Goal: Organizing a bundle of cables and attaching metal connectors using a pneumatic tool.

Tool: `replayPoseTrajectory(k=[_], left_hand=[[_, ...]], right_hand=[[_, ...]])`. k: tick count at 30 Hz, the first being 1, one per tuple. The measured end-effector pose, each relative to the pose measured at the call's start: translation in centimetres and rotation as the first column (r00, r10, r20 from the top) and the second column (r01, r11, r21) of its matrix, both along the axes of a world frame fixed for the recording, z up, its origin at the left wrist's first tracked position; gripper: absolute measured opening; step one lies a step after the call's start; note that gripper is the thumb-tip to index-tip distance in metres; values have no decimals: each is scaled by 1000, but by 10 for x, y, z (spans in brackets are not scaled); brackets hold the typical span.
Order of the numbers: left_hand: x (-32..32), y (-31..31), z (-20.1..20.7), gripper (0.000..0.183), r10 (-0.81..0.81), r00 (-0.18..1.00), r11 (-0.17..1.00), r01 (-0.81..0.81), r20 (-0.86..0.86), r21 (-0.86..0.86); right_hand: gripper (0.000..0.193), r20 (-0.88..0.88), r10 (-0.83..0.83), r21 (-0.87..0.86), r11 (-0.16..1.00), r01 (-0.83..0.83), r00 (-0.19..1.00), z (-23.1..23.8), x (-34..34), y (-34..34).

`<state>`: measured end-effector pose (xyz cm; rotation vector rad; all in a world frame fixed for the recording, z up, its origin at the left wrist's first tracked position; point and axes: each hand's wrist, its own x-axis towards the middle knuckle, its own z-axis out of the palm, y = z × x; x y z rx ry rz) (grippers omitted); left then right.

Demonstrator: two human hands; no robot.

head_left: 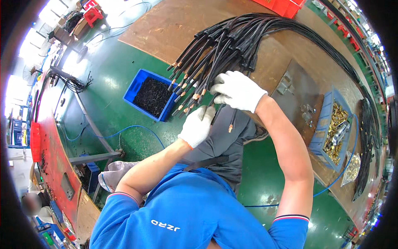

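— What's cut off?
— The red crate [281,6] at the far edge of the table [153,33], by the picture's top.
— Hidden?
— Parts of the black cables [237,43], behind the left hand [196,126] and right hand [239,91].
— Those black scraps [151,96]?
— Too small to tell.

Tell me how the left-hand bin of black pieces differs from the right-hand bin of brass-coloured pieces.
The left-hand bin is deep blue; the right-hand bin is a paler, greyish blue. The left-hand bin stands off the brown table; the right-hand bin rests on it. The left-hand bin shows only black pieces; the right-hand bin's brass-coloured pieces have a silvery tool among them. Both are open-topped.
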<state>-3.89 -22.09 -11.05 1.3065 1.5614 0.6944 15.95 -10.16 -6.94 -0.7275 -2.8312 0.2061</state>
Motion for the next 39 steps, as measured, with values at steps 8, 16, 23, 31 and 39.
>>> replayPoseTrajectory(k=[8,16,23,31,39], left_hand=[[-70,-55,-36,30,-190,981,981,188,-33,-55],[-256,55,-115,46,679,734,726,-673,-9,-142],[-130,32,44,31,288,953,866,-215,-99,452],[-26,25,64,41,72,698,799,387,-713,460],[-30,23,60,39,-36,732,864,365,-680,347]], right_hand=[[31,-118,-50,-11,999,49,992,-8,3,-5],[30,-275,-24,134,989,63,961,15,7,-20],[53,-223,0,233,971,54,975,47,-15,8],[17,155,89,228,966,-124,984,52,-25,36],[17,119,118,168,976,-137,986,43,-22,41]])
